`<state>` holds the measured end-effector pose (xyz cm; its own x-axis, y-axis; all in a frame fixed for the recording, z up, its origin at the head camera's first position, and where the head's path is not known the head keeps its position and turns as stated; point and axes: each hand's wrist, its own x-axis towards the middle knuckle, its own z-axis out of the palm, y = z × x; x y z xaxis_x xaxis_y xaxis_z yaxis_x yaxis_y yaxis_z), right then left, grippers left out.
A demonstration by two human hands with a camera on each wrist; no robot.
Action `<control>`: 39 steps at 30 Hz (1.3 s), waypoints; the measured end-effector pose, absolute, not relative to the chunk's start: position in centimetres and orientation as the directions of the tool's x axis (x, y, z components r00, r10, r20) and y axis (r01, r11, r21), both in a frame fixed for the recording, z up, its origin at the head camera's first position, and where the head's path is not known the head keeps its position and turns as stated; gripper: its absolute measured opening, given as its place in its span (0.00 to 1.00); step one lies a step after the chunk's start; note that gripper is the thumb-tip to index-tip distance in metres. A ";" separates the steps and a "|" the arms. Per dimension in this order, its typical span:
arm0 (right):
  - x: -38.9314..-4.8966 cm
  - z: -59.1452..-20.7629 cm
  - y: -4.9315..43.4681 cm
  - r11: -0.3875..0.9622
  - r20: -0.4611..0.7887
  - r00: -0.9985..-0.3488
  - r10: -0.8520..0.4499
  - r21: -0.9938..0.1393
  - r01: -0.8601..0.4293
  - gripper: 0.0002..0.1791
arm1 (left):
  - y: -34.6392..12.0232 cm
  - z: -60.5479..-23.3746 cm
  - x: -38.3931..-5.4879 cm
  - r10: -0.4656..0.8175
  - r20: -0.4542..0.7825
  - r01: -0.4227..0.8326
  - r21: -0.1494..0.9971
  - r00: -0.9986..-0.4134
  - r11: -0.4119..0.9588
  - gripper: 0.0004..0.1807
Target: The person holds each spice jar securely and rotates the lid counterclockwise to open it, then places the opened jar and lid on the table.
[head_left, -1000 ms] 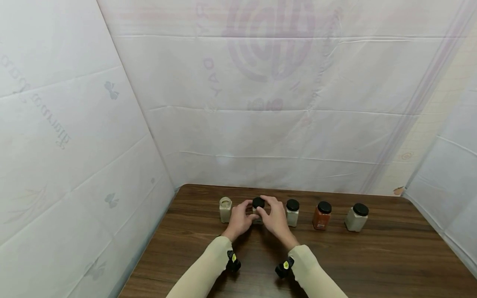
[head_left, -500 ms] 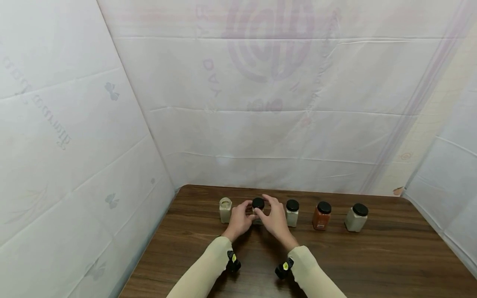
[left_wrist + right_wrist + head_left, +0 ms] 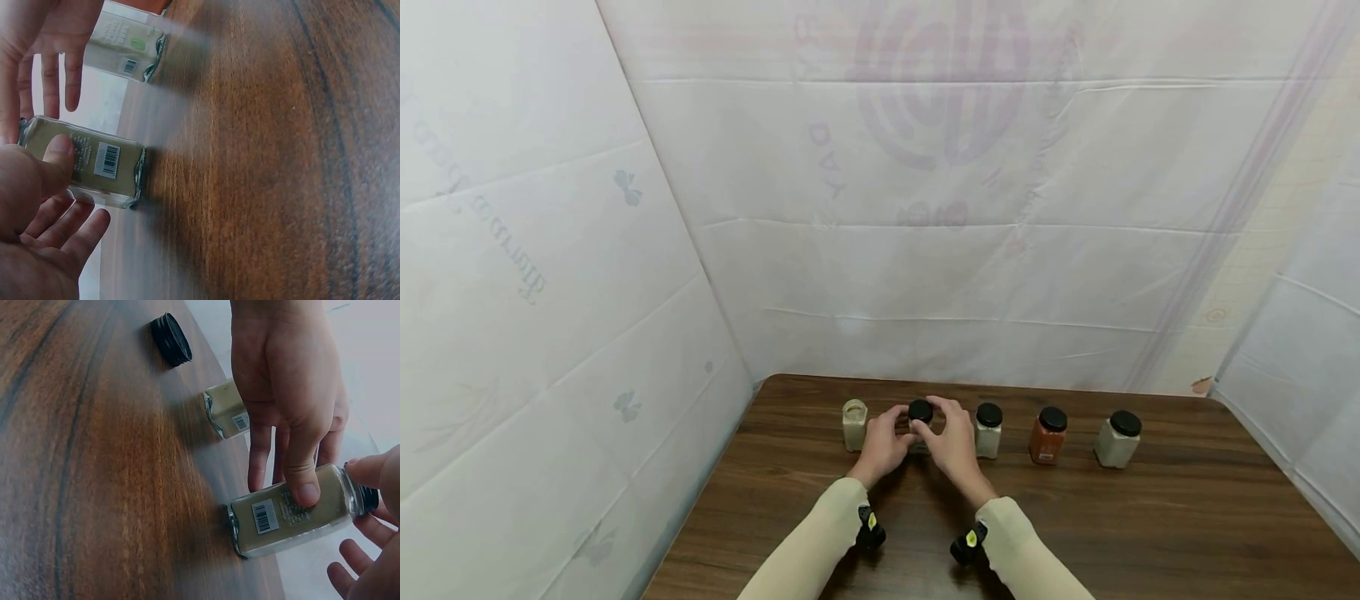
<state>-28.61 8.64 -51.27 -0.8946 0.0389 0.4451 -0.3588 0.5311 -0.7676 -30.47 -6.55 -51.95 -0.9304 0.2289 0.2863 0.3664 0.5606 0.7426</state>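
Observation:
A square glass jar of greenish-tan powder (image 3: 87, 156) stands between both hands, its barcode label showing in both wrist views. My left hand (image 3: 882, 443) grips the jar's body, with its thumb (image 3: 306, 492) pressed on the labelled side. My right hand (image 3: 953, 442) is at the top and pinches the black lid (image 3: 921, 410) between thumb and fingers. The lid sits on the jar's neck. Beside the left hand stands a lidless jar (image 3: 854, 427) of similar powder. A loose black lid (image 3: 171, 340) rests on the table near it in the right wrist view.
To the right stand a pale lidded jar (image 3: 988, 431), an orange-red lidded jar (image 3: 1048, 435) and another pale lidded jar (image 3: 1117, 439). All share the brown wooden table (image 3: 1187, 525). White sheeting (image 3: 955, 275) hangs behind its back edge.
The right hand's fingers shift slightly around the lid. The left hand and the jars stay in place, and the head view tips a little.

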 end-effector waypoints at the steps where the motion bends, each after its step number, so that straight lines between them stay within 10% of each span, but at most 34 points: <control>1: -28.6 -51.3 8.6 0.534 0.445 -0.895 0.037 -0.765 -0.359 0.26 | -6.5 -52.0 -30.4 0.229 0.286 0.366 0.742 -0.930 0.561 0.22; 39: -28.8 -51.2 8.4 0.532 0.439 -0.895 0.081 -0.778 -0.333 0.25 | -6.5 -51.8 -30.6 0.230 0.301 0.379 0.734 -0.925 0.563 0.22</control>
<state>-28.77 8.37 -51.25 -0.8949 0.0815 0.4388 -0.3332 0.5320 -0.7784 -30.60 -6.53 -51.85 -0.9252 0.2304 0.3015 0.3794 0.5628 0.7344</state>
